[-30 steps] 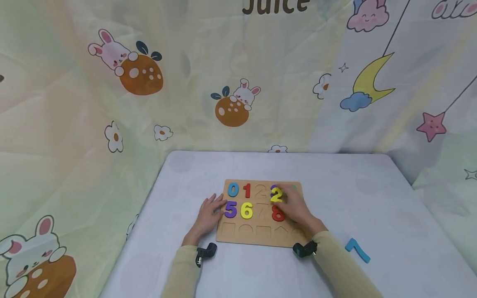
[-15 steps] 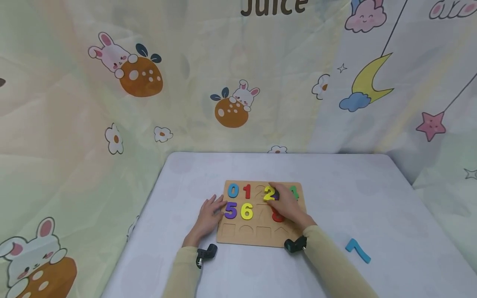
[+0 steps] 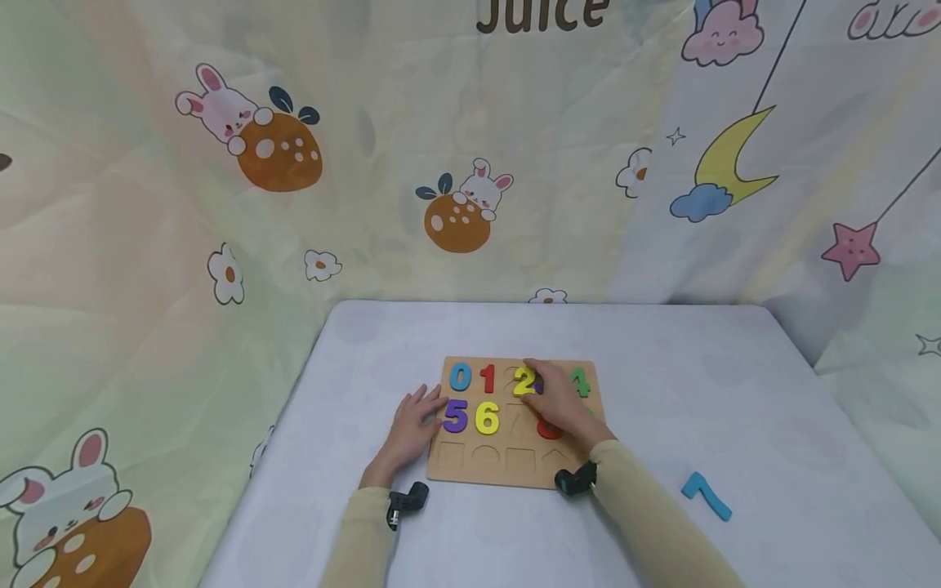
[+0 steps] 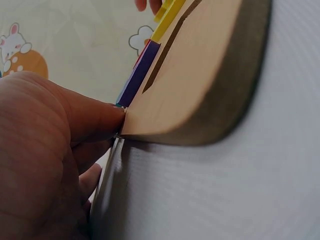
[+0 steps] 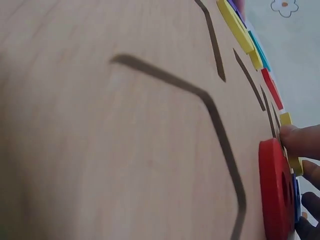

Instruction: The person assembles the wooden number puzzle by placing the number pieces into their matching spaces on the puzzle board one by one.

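A wooden number puzzle board (image 3: 465, 467) lies on the table. My right hand (image 3: 562, 402) pinches a yellow number 2 (image 3: 524, 380) between thumb and fingers, over the top row beside the 2-shaped recess. Partly behind that hand are a purple piece (image 3: 540, 385) and a red 8 (image 3: 547, 429). In the right wrist view the thumb (image 5: 300, 141) touches the yellow piece, past the red 8 (image 5: 272, 190). My left hand (image 3: 408, 425) rests against the board's left edge, fingers extended. In the left wrist view its thumb (image 4: 97, 117) touches the board's corner near the purple 5 (image 4: 137, 75).
In the board sit a blue 0 (image 3: 460, 376), a red 1 (image 3: 488, 378), a green 4 (image 3: 581, 381), a purple 5 (image 3: 455, 416) and a yellow 6 (image 3: 487, 417). A blue 7 (image 3: 707, 496) lies loose on the white table (image 3: 735, 392) at the right.
My right hand has moved left with the yellow 2, from over the purple piece toward the 2-shaped recess. The green 4 has come into view. My left hand has stayed put.
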`<state>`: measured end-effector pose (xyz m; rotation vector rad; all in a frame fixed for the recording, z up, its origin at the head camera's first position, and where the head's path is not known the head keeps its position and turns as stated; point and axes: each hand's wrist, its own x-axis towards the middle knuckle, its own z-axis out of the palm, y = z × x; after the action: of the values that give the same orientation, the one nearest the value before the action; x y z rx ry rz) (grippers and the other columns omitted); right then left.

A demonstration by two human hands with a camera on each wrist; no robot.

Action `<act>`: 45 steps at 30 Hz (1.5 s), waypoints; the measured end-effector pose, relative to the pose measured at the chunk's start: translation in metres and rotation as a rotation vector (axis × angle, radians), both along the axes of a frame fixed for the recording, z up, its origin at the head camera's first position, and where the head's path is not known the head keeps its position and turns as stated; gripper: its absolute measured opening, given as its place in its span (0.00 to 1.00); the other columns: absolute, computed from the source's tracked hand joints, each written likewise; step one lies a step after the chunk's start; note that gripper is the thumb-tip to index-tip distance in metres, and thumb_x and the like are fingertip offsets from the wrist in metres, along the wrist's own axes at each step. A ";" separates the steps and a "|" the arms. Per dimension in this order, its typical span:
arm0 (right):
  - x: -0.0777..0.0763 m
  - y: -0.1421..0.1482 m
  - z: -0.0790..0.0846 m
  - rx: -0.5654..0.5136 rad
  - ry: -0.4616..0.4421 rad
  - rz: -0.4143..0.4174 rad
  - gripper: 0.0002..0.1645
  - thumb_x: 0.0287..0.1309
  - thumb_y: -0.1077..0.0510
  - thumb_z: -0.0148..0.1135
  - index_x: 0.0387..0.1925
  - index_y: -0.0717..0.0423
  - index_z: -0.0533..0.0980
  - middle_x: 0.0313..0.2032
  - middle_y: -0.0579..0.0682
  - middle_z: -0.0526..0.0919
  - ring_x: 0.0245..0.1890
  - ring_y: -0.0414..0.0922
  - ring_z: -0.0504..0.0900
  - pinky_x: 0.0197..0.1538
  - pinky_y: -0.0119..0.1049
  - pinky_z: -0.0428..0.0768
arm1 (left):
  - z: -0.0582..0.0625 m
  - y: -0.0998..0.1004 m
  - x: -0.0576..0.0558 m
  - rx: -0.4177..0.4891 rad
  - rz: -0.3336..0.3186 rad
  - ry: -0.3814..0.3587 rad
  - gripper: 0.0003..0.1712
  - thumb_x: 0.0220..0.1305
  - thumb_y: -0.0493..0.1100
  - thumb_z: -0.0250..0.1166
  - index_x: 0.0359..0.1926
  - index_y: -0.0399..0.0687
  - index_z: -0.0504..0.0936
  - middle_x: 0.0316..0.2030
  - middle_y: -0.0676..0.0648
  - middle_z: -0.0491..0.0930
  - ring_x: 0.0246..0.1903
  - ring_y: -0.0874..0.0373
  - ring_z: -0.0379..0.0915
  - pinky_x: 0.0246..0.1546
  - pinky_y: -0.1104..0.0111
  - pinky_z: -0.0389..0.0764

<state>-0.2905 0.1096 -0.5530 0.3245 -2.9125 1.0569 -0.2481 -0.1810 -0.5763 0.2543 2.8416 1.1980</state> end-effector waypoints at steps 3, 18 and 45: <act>-0.002 -0.003 -0.001 0.016 -0.020 -0.021 0.41 0.55 0.57 0.71 0.69 0.55 0.66 0.65 0.55 0.72 0.66 0.55 0.68 0.70 0.52 0.68 | 0.001 0.000 0.001 0.002 0.003 -0.011 0.23 0.67 0.39 0.59 0.63 0.52 0.76 0.72 0.56 0.61 0.76 0.53 0.41 0.77 0.54 0.35; -0.008 -0.012 -0.003 0.035 0.005 -0.033 0.39 0.53 0.53 0.73 0.66 0.52 0.70 0.63 0.53 0.75 0.64 0.55 0.70 0.68 0.52 0.70 | -0.001 -0.001 0.001 -0.008 -0.014 0.017 0.23 0.67 0.39 0.59 0.63 0.50 0.76 0.72 0.53 0.62 0.75 0.50 0.42 0.76 0.52 0.36; -0.003 0.000 0.000 -0.080 -0.019 -0.029 0.40 0.54 0.56 0.70 0.68 0.53 0.67 0.64 0.56 0.71 0.65 0.55 0.68 0.69 0.53 0.68 | -0.002 0.000 0.000 -0.023 -0.020 0.039 0.23 0.67 0.39 0.59 0.62 0.50 0.77 0.71 0.52 0.62 0.75 0.50 0.43 0.76 0.53 0.36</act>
<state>-0.2939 0.1092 -0.5534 0.2699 -2.8725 1.1742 -0.2484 -0.1810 -0.5780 0.3075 2.8772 1.1695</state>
